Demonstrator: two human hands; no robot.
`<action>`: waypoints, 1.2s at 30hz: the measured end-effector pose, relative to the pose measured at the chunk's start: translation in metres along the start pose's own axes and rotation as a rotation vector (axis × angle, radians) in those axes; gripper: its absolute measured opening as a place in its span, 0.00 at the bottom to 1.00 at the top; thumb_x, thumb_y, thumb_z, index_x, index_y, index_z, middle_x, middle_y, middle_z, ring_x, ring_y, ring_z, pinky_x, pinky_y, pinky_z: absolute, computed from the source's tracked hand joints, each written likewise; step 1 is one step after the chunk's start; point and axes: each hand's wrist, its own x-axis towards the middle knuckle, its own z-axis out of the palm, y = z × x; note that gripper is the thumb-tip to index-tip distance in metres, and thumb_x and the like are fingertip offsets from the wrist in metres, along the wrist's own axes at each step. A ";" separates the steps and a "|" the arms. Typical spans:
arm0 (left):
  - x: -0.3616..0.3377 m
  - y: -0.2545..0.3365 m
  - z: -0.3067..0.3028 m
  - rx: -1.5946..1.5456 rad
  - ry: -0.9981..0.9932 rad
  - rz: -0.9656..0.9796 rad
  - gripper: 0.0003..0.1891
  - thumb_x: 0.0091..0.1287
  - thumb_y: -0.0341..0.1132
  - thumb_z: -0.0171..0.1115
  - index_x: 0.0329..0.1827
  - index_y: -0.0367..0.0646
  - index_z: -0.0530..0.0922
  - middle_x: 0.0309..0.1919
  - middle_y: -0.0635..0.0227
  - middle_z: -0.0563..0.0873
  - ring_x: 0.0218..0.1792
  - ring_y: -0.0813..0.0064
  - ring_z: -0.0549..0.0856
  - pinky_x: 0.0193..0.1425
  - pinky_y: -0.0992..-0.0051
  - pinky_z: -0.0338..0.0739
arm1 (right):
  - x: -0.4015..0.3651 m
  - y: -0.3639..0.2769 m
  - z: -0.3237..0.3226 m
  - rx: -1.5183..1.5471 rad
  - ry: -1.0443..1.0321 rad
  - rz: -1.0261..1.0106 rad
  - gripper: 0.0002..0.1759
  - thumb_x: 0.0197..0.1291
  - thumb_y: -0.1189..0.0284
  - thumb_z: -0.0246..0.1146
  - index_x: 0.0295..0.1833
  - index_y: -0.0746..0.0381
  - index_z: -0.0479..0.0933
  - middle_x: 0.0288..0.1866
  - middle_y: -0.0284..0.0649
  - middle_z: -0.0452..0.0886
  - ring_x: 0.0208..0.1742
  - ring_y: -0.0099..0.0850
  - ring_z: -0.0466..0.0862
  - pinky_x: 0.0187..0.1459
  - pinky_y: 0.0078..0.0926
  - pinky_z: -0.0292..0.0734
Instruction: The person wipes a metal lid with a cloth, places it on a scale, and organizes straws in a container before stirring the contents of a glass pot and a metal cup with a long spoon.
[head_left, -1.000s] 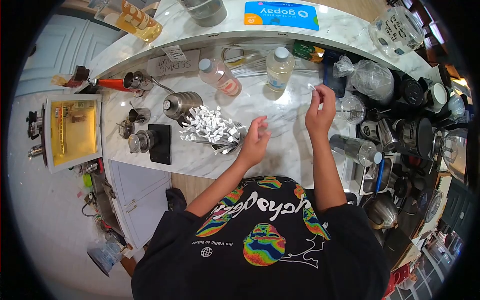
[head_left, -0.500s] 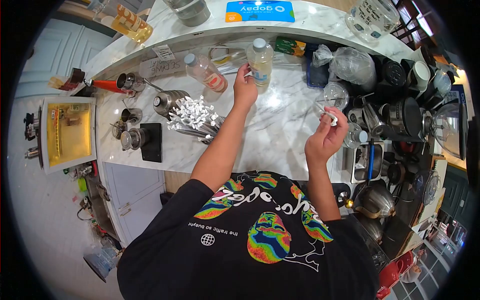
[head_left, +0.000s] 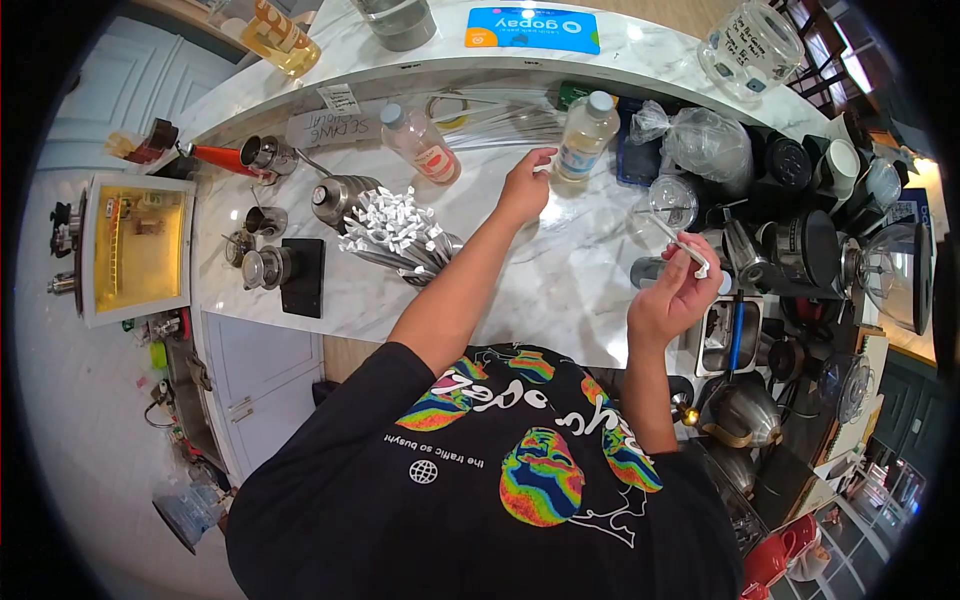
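Note:
My left hand point(head_left: 528, 190) is just left of a blue-capped bottle of pale liquid point(head_left: 585, 138), index finger stretched toward it. A gap shows between hand and bottle. My right hand point(head_left: 672, 295) pinches a white paper-wrapped straw point(head_left: 684, 250) that points up and left. Below and behind this hand lies a clear bottle point(head_left: 648, 271), partly hidden. A clear plastic cup point(head_left: 672, 202) stands beyond the straw. A bottle with pinkish liquid point(head_left: 422, 145) is to the left of my left hand. Beside my left forearm stands a bunch of wrapped straws point(head_left: 395, 225).
On the left are a steel gooseneck kettle point(head_left: 340, 200), a jigger point(head_left: 262, 155) and a black scale point(head_left: 302, 278). To the right are a bagged stack of plastic point(head_left: 710, 140), black cups and a steel container point(head_left: 728, 335). A raised marble ledge point(head_left: 640, 62) runs along the back.
The pale-liquid bottle has moved right along the counter, and my left hand has come away from it. My right hand, still holding the straw, has moved slightly right and nearer to me.

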 end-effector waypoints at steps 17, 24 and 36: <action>0.032 -0.051 -0.027 0.955 0.473 0.120 0.22 0.68 0.31 0.63 0.66 0.55 0.84 0.60 0.64 0.81 0.63 0.55 0.77 0.62 0.51 0.74 | 0.002 0.024 0.010 -0.019 -0.091 -0.013 0.10 0.80 0.77 0.56 0.61 0.65 0.72 0.64 0.48 0.77 0.55 0.27 0.79 0.57 0.26 0.78; 0.019 -0.029 -0.027 1.055 0.458 0.035 0.13 0.71 0.37 0.64 0.56 0.56 0.88 0.51 0.62 0.82 0.58 0.58 0.77 0.62 0.48 0.70 | 0.000 0.022 0.013 0.029 -0.111 0.037 0.09 0.76 0.82 0.57 0.58 0.68 0.72 0.60 0.51 0.77 0.61 0.37 0.80 0.66 0.37 0.75; -0.006 -0.048 -0.016 1.221 0.201 0.475 0.06 0.66 0.36 0.65 0.44 0.54 0.87 0.45 0.66 0.82 0.54 0.61 0.79 0.58 0.52 0.68 | -0.004 0.012 0.014 0.034 -0.110 0.061 0.10 0.76 0.81 0.57 0.59 0.68 0.72 0.60 0.50 0.77 0.61 0.36 0.80 0.66 0.36 0.75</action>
